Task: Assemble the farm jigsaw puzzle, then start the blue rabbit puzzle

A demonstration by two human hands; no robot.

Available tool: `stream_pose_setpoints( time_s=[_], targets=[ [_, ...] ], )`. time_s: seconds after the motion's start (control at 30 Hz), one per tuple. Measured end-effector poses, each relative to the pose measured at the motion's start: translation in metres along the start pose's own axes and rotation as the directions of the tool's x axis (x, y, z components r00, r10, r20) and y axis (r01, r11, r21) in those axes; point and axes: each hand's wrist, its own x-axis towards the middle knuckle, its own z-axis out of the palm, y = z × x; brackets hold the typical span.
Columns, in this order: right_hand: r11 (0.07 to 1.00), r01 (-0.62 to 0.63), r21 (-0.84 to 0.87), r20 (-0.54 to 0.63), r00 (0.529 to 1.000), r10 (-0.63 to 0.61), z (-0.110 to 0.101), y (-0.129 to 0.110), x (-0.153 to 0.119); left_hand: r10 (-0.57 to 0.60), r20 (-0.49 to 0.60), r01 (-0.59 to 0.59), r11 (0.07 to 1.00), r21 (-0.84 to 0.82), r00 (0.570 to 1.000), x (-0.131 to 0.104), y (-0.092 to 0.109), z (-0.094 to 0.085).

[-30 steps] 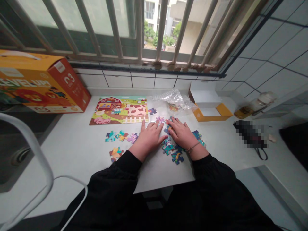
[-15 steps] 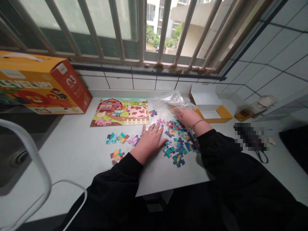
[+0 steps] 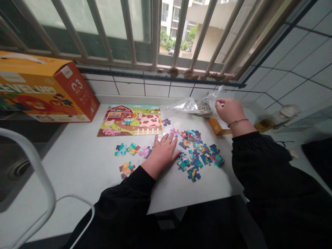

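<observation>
My left hand (image 3: 163, 150) lies flat on the white counter with its fingers spread, close to a purple puzzle piece (image 3: 145, 151). To its right is a loose pile of blue and teal puzzle pieces (image 3: 195, 157). My right hand (image 3: 229, 110) is raised above the yellow-edged open box (image 3: 215, 125), its fingers pinched on the clear plastic bag (image 3: 190, 104), one corner of which is pulled up. Some pieces show inside the bag. Behind my left hand lies a farm picture board (image 3: 132, 120). An orange piece (image 3: 126, 169) sits at the left.
A large orange box (image 3: 46, 91) stands at the back left, beside a sink (image 3: 15, 169). A white curved tube (image 3: 38, 166) crosses the left foreground. At the right is a bottle with amber liquid (image 3: 277, 117). Window bars run behind the counter.
My right hand has moved right and up from beside the pile, lifting a corner of the plastic bag. More pieces at the pile's right side are uncovered. My left hand has stayed in place.
</observation>
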Motion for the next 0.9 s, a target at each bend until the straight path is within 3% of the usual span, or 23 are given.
stream_pose_setpoints(
  time_s=[0.17,0.23,0.33,0.4,0.47,0.53,0.7,0.9],
  targets=[
    [0.999,-0.036,-0.037,0.017,0.999,0.036,-0.004,-0.01,-0.07,0.06,-0.019,-0.061,0.998,-0.033,0.998,0.006,0.005,-0.002],
    [0.994,0.092,0.051,0.098,0.991,-0.097,0.008,-0.024,-0.101,0.123,-0.019,-0.124,0.991,-0.048,0.992,0.011,0.012,-0.001],
    [0.886,0.358,0.294,0.211,0.88,-0.425,0.04,-0.042,-0.133,0.195,-0.018,-0.196,0.979,-0.054,0.981,0.018,0.025,0.005],
    [0.844,0.418,0.337,0.263,0.819,-0.511,0.062,-0.045,-0.142,0.2,-0.027,-0.201,0.978,-0.051,0.979,0.022,0.032,0.011],
    [0.858,0.409,0.31,0.302,0.813,-0.497,0.079,-0.041,-0.145,0.172,-0.036,-0.173,0.984,-0.049,0.984,0.023,0.036,0.014],
    [0.895,0.376,0.239,0.328,0.837,-0.439,0.087,-0.031,-0.144,0.135,-0.038,-0.136,0.99,-0.043,0.99,0.023,0.037,0.016],
    [0.951,0.294,0.092,0.378,0.873,-0.307,0.086,-0.009,-0.147,0.092,-0.038,-0.093,0.995,-0.025,0.995,0.02,0.033,0.016],
    [0.992,0.127,0.012,0.375,0.919,-0.122,0.088,0.0,-0.167,0.053,-0.019,-0.054,0.998,-0.034,0.998,0.022,0.031,0.013]
  ],
)
